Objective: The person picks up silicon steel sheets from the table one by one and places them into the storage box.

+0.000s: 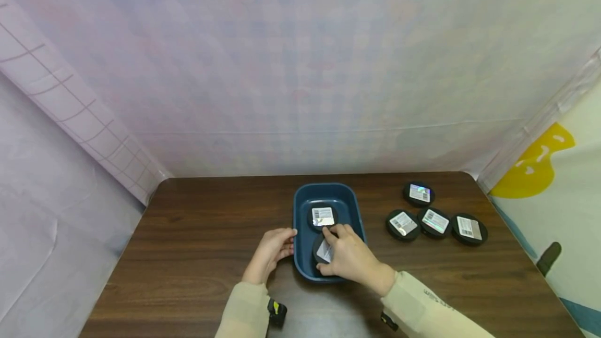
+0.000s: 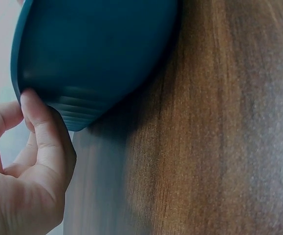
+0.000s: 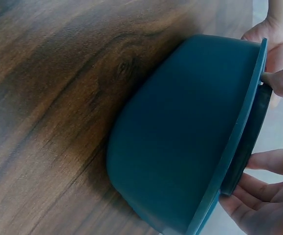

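A dark blue tray (image 1: 302,244) with rounded corners stands on the table. My left hand (image 1: 272,250) is at its left side, thumb and fingers pinching the rim. My right hand (image 1: 353,257) holds a round black disc (image 1: 324,251) with a white label by its edges, over the near part of the tray. In the right wrist view this held disc (image 3: 249,139) shows at the level of the rim, tilted. Another black disc (image 1: 323,217) with a white label lies in the far part of the tray. The tray's outer wall (image 2: 97,49) fills the top of the left wrist view.
Several more labelled black discs lie on the right of the table: a far disc (image 1: 419,193), and a row with a left disc (image 1: 403,225), a middle disc (image 1: 434,222) and a right disc (image 1: 469,229). A pale cloth wall (image 1: 300,93) rises behind the wooden table (image 1: 188,233).
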Demonstrator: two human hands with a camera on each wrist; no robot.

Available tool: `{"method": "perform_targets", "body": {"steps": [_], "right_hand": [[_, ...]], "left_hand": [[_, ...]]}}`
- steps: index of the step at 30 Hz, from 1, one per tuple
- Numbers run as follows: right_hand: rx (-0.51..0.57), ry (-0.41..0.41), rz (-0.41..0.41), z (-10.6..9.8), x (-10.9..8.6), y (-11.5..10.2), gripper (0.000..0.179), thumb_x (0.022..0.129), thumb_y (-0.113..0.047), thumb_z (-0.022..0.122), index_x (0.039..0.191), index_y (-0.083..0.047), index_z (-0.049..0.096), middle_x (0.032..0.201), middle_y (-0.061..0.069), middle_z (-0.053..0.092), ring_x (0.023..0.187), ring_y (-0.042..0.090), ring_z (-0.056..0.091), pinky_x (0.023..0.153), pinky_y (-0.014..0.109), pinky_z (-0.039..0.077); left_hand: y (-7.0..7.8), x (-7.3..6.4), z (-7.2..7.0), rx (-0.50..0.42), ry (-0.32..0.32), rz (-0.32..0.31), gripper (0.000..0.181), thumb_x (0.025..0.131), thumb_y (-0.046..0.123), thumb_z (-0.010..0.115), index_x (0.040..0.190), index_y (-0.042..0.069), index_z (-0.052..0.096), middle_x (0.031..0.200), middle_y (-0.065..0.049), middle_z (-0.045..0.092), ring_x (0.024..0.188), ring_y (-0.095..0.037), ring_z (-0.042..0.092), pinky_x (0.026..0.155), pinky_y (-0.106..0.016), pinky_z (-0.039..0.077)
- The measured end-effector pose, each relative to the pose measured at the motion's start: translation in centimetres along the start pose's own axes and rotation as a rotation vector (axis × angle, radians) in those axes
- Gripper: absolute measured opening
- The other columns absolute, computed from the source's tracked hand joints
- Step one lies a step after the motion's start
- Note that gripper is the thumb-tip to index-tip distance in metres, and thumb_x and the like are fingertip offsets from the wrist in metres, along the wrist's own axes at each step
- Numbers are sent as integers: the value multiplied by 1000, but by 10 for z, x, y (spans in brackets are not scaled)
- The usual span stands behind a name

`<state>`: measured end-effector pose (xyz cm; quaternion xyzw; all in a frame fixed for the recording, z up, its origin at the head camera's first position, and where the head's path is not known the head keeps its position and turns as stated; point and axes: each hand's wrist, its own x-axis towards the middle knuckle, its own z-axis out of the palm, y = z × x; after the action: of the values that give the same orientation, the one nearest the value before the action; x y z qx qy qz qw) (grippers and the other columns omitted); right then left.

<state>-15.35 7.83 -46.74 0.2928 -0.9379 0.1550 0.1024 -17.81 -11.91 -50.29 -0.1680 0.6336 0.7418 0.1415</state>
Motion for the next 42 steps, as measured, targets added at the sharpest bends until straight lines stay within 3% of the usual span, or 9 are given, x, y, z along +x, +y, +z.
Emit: {"method": "perform_targets", "body": {"steps": [9,26,42], "right_hand": [[-6,0,-3,1,1,0,82,57,-47,81,113,9,61,101,16,61,84,25,52,76,35,48],[-10,-21,4,4,2,3,82,57,-49,79,113,8,62,99,15,61,82,24,52,73,33,47],[-11,-133,40,-3,6,0,80,62,-46,78,116,9,59,106,21,60,89,29,53,78,37,49]], "left_hand": [[3,-3,0,8,-3,-8,30,82,12,61,100,-11,56,68,-2,53,58,-10,52,53,-20,49],[3,-3,0,6,-2,-17,29,82,12,61,100,-11,56,69,-3,54,58,-10,52,53,-20,49],[1,-1,2,5,-4,-9,30,82,13,61,100,-11,55,68,-1,53,58,-10,52,53,-20,48]]}}
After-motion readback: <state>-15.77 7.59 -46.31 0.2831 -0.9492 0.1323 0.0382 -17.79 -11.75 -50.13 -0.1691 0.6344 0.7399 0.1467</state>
